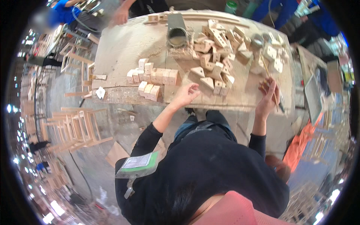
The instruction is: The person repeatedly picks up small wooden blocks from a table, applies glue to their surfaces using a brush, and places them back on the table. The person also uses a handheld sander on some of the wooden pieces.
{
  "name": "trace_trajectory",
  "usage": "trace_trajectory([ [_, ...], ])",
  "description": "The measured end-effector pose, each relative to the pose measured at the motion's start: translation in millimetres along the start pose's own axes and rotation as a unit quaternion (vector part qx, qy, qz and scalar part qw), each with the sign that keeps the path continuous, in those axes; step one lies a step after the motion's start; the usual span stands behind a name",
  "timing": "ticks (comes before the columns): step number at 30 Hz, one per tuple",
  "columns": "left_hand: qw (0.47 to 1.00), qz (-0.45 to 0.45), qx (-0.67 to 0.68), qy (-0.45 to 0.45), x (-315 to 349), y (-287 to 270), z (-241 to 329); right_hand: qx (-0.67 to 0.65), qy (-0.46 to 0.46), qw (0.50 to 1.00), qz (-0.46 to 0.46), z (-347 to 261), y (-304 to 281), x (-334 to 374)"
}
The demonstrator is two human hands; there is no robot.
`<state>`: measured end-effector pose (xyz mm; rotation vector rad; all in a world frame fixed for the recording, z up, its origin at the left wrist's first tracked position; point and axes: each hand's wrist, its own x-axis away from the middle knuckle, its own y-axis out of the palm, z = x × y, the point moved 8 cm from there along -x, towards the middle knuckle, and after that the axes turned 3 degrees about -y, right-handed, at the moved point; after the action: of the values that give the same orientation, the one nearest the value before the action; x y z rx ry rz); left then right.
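My right hand (267, 98) is closed around a thin wooden stick (265, 67) at the table's near right edge. The stick's upper end reaches toward a cluster of light wooden blocks (275, 62). Over the near edge, left of the middle, hovers my left hand (184, 94), its fingers loosely curled and apart with nothing visible in them. To its left, pale wooden blocks with drilled holes (165, 76) stand in a row, with a shorter group (150, 91) nearer me. A loose heap of angled, drilled blocks (215, 73) lies between my hands.
A cylindrical container (177, 36) stands at the table's far middle, beside round metal tins (257, 40). Long wooden strips (215, 17) lie along the far edge. Another person's hand (120, 15) is at the far left corner. Wooden frames (77, 127) stand on the floor at left.
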<state>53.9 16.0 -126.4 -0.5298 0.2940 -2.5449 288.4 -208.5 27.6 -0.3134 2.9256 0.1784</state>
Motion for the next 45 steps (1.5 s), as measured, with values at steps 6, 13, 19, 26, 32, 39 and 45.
trace_trajectory([
  [6,0.992,0.042,0.098,-0.073,1,-3,8,-0.004,0.03,0.999,-0.025,8,6,-27],
  [13,0.985,0.048,0.157,-0.049,-8,15,21,0.002,0.043,0.999,-0.02,17,-3,-43],
  [19,0.98,0.19,0.034,-0.042,-17,-137,-2,0.039,0.047,0.997,-0.041,25,21,-46],
  [26,0.848,0.475,-0.191,-0.137,-67,-389,-72,0.069,0.069,0.993,-0.062,41,66,-32],
  [32,0.757,0.546,-0.255,-0.254,-143,-454,-112,0.116,0.088,0.988,-0.049,53,90,-11],
  [39,0.808,0.397,0.416,-0.129,-165,-452,-156,0.127,0.075,0.988,-0.042,45,115,-11],
  [45,0.762,0.108,0.635,0.065,-120,-396,-43,0.101,0.063,0.991,-0.066,46,135,-16],
])
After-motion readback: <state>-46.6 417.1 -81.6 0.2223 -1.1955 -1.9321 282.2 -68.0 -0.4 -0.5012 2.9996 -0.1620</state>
